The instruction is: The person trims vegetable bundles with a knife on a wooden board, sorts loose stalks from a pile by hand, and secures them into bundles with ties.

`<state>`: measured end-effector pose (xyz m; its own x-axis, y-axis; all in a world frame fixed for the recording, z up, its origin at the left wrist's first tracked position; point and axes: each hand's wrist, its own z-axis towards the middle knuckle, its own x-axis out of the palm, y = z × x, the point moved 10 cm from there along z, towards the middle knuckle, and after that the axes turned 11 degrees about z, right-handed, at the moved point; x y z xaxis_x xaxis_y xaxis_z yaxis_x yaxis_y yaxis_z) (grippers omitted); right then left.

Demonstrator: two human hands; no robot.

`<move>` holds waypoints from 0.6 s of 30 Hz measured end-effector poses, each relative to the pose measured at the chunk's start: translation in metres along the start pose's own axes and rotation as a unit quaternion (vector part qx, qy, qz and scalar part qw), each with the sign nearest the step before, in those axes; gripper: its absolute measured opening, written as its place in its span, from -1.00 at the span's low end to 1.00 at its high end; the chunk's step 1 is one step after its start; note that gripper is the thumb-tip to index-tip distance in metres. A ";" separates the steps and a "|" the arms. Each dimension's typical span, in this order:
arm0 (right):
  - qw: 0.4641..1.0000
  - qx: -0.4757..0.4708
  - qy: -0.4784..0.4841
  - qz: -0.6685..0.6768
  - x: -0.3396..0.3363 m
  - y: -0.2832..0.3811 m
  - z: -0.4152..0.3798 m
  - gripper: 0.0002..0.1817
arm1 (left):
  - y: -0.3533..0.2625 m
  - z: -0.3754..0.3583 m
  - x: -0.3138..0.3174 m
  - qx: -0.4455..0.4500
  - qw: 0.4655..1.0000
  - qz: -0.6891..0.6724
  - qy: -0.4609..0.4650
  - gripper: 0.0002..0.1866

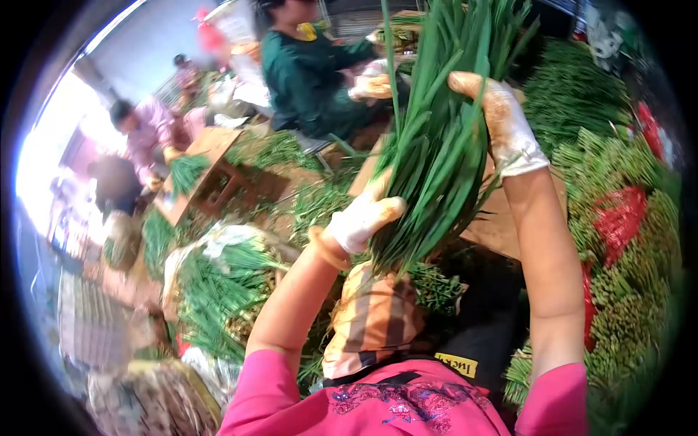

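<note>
A big bunch of long, flat green leaves, which look like garlic chives, is held up in front of me at a tilt. My left hand, in a stained white glove with a bangle at the wrist, grips the lower left side of the bunch. My right hand, gloved the same way, is closed around its upper right side; some of its fingers are hidden behind the leaves. Beneath the bunch is a low wooden table, partly covered by it.
Stacked chive bundles with red plastic fill the right side. A sack of loose chives stands at left. A person in dark green sits ahead; another person works at a wooden bench. Leaves litter the floor.
</note>
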<state>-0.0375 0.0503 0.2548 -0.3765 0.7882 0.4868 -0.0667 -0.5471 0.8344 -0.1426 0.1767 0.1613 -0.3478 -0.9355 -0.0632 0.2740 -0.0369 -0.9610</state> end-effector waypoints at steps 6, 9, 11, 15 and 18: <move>0.970 -0.182 0.060 -0.152 -0.020 0.061 -0.001 -0.78 | -0.018 0.120 0.057 0.080 0.995 -0.067 -0.008 0.21; 0.970 -0.142 -0.017 -0.197 -0.053 0.041 0.005 -0.40 | 0.023 0.161 0.049 0.105 0.990 0.084 -0.046 0.14; 0.954 -0.042 -0.065 -0.288 -0.084 0.010 0.016 -0.30 | 0.068 0.183 0.051 0.107 0.986 0.126 -0.035 0.03; 0.940 -0.082 -0.079 -0.320 -0.112 -0.015 0.027 -0.49 | 0.089 0.207 0.061 0.115 0.980 0.158 -0.048 -0.45; 0.970 -0.041 -0.041 -0.238 -0.110 -0.021 0.032 -0.61 | 0.062 0.197 0.069 0.052 0.990 0.129 0.011 -0.41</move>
<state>0.0353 -0.0158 0.1922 -0.2108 0.9747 0.0737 -0.2902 -0.1344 0.9475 0.0266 0.0407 0.1507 -0.2734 -0.9104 -0.3105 0.4468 0.1657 -0.8792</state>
